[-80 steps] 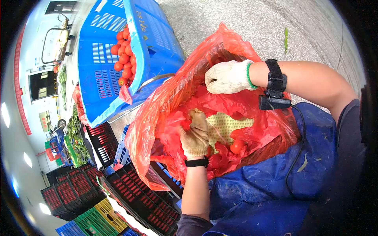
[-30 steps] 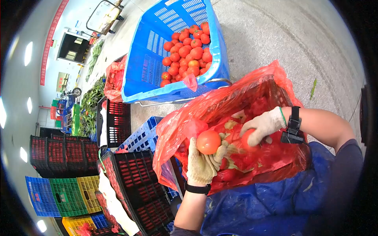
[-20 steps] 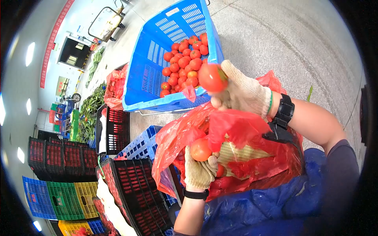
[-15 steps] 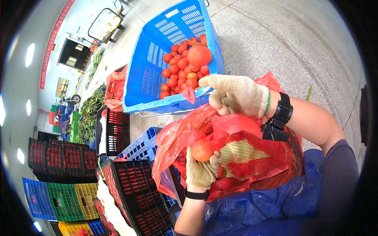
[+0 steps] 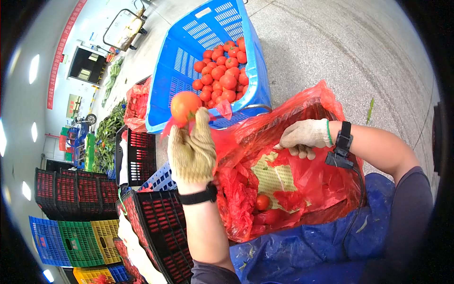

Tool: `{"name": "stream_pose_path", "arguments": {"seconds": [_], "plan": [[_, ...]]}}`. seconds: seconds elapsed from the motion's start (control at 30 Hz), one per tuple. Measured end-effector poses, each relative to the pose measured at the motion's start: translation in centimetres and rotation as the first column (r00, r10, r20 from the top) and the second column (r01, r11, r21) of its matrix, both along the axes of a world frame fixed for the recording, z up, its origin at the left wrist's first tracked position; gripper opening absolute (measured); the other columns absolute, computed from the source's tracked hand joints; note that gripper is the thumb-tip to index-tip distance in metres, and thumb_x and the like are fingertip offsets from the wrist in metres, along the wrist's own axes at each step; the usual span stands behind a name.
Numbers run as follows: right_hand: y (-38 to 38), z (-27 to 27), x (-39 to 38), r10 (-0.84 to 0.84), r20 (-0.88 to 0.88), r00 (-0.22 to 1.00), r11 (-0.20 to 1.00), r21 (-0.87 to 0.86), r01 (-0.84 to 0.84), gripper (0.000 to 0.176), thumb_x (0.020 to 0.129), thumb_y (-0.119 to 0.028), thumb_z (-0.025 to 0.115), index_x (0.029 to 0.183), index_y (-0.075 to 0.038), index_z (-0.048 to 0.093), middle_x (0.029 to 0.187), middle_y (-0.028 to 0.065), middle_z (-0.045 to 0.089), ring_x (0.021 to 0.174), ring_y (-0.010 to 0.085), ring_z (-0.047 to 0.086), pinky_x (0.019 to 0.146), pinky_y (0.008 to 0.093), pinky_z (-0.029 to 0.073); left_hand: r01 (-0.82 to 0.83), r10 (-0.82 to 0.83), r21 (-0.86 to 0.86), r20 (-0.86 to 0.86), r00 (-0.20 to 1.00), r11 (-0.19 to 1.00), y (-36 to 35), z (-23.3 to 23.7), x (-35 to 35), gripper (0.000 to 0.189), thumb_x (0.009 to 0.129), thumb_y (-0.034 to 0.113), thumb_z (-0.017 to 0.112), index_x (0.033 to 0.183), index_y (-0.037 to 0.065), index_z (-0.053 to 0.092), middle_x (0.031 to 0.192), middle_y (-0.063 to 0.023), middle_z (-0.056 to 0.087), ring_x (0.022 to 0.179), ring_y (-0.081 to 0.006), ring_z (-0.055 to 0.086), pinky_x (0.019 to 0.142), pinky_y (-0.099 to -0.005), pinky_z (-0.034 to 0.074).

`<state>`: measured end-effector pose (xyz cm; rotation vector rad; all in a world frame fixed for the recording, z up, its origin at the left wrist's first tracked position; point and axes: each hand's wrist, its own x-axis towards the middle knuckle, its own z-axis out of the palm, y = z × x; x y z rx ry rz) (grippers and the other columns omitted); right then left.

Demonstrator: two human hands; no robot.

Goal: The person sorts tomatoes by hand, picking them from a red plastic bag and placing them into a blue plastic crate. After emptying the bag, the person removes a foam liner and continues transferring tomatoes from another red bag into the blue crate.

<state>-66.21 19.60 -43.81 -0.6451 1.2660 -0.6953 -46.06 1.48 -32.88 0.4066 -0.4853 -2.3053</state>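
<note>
My left hand (image 5: 193, 154), in a pale knit glove, grips a tomato (image 5: 185, 105) with the fingertips and holds it up at the near left corner of the blue crate (image 5: 157, 113). Many red tomatoes (image 5: 218, 73) lie heaped in that crate. My right hand (image 5: 305, 138), gloved too, is low over the red plastic bag (image 5: 321, 187), its fingers bent and somewhat apart, with nothing visible in them. Inside the opened bag, a single tomato (image 5: 263, 202) rests beside a pale yellow textured liner (image 5: 272, 175).
Blue sheeting (image 5: 302, 251) spreads along the near side of the bag. Black crates (image 5: 165, 227) stand at the left, with blue, green and yellow crates (image 5: 78, 241) beyond. Leafy greens (image 5: 109, 142) and a cart (image 5: 125, 31) are farther back on the floor.
My left hand has lifted the tomato up and left from the bag towards the crate. My right hand has dropped from the crate's edge to the bag. The tomato above the heap has come down.
</note>
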Motion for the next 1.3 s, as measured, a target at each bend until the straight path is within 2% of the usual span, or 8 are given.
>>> {"name": "stream_pose_path", "arguments": {"seconds": [0.03, 0.53, 0.67, 0.77, 0.9, 1.03, 1.13, 1.3], "plan": [[0.0, 0.0, 0.0, -0.023, 0.002, 1.000, 1.000, -0.016, 0.023, 0.033, 0.090, -0.033, 0.055, 0.098, -0.001, 0.060, 0.074, 0.0079, 0.060, 0.056, 0.0166, 0.058, 0.045, 0.0309, 0.049, 0.089, 0.162, -0.523, 0.413, 0.896, 0.847, -1.0, 0.2, -0.6, 0.039, 0.099, 0.019, 0.045, 0.124, -0.011, 0.043, 0.119, -0.0265, 0.056, 0.114, -0.0338, 0.056, 0.100, -0.0379, 0.050], [1.0, -4.3, 2.9, 0.218, -0.669, 0.710, 0.840, -0.242, -0.486, 0.035, 0.082, -0.036, 0.052, 0.095, -0.009, 0.070, 0.096, 0.0137, 0.068, 0.089, 0.0269, 0.064, 0.080, 0.0376, 0.049, 0.295, -0.234, -0.037, 0.517, 0.823, 0.955, 7.1, -13.1, 6.4, 0.050, 0.092, 0.052, 0.051, 0.119, 0.010, 0.055, 0.113, -0.0122, 0.063, 0.109, -0.0279, 0.060, 0.092, -0.0434, 0.049], [3.5, -7.5, 6.9, 0.656, -0.418, 0.628, 0.656, -0.097, -0.749, 0.047, 0.080, -0.043, 0.060, 0.111, -0.008, 0.066, 0.111, 0.0138, 0.067, 0.108, 0.0281, 0.060, 0.093, 0.0372, 0.045, 0.931, 0.151, -0.173, 0.980, 0.130, 0.321, 10.8, -20.9, 7.9, 0.047, 0.087, 0.040, 0.059, 0.123, 0.011, 0.056, 0.118, -0.0142, 0.060, 0.110, -0.0330, 0.056, 0.088, -0.0452, 0.046], [4.3, -6.9, 5.6, 0.761, -0.648, 0.025, 0.391, 0.428, -0.815, 0.039, 0.074, -0.032, 0.063, 0.106, -0.011, 0.071, 0.107, 0.0104, 0.069, 0.103, 0.0271, 0.064, 0.086, 0.0405, 0.051, 0.951, 0.701, 0.189, 0.712, 0.041, -0.246, 13.0, -22.6, 10.0, 0.057, 0.085, 0.049, 0.062, 0.128, 0.013, 0.050, 0.120, -0.0135, 0.057, 0.108, -0.0383, 0.057, 0.097, -0.0469, 0.043], [3.0, -7.9, 2.9, 0.429, -0.882, 0.194, 0.805, 0.276, -0.524, 0.027, 0.077, -0.024, 0.058, 0.094, -0.006, 0.069, 0.094, 0.0176, 0.069, 0.090, 0.0314, 0.067, 0.075, 0.0435, 0.053, 0.823, 0.365, 0.505, 0.737, -0.568, 0.262, 12.8, -19.6, 8.1, 0.055, 0.085, 0.047, 0.063, 0.126, 0.012, 0.053, 0.115, -0.0131, 0.063, 0.103, -0.0355, 0.060, 0.090, -0.0439, 0.049], [3.1, -8.1, 3.0, 0.385, -0.883, 0.270, 0.794, 0.168, -0.584, 0.030, 0.080, -0.024, 0.054, 0.098, -0.004, 0.066, 0.093, 0.0185, 0.067, 0.090, 0.0348, 0.065, 0.079, 0.0442, 0.051, 0.921, 0.084, -0.058, 0.996, 0.027, 0.386, 10.9, -24.3, 12.1, 0.046, 0.093, 0.044, 0.048, 0.118, 0.007, 0.059, 0.106, -0.0096, 0.066, 0.098, -0.0244, 0.064, 0.072, -0.0411, 0.055], [2.8, -7.8, 3.2, 0.478, -0.832, 0.282, 0.762, 0.234, -0.604, 0.030, 0.080, -0.025, 0.054, 0.099, -0.005, 0.067, 0.094, 0.0182, 0.067, 0.091, 0.0348, 0.065, 0.079, 0.0445, 0.051, 0.438, -0.618, 0.437, 0.554, 0.557, 0.786, 11.5, -17.2, 9.6, 0.053, 0.096, 0.047, 0.042, 0.123, 0.003, 0.053, 0.100, -0.0191, 0.064, 0.084, -0.0322, 0.065, 0.059, -0.0380, 0.058], [2.8, -7.2, 3.4, 0.465, -0.827, 0.315, 0.772, 0.205, -0.602, 0.031, 0.080, -0.024, 0.054, 0.099, -0.006, 0.069, 0.098, 0.0176, 0.068, 0.094, 0.0337, 0.065, 0.081, 0.0443, 0.051, 0.448, -0.626, 0.565, 0.164, 0.762, 0.693, 11.5, -12.1, 7.8, 0.072, 0.090, 0.065, 0.041, 0.120, 0.000, 0.051, 0.100, -0.0214, 0.063, 0.070, -0.0301, 0.064, 0.043, -0.0259, 0.051]]}}
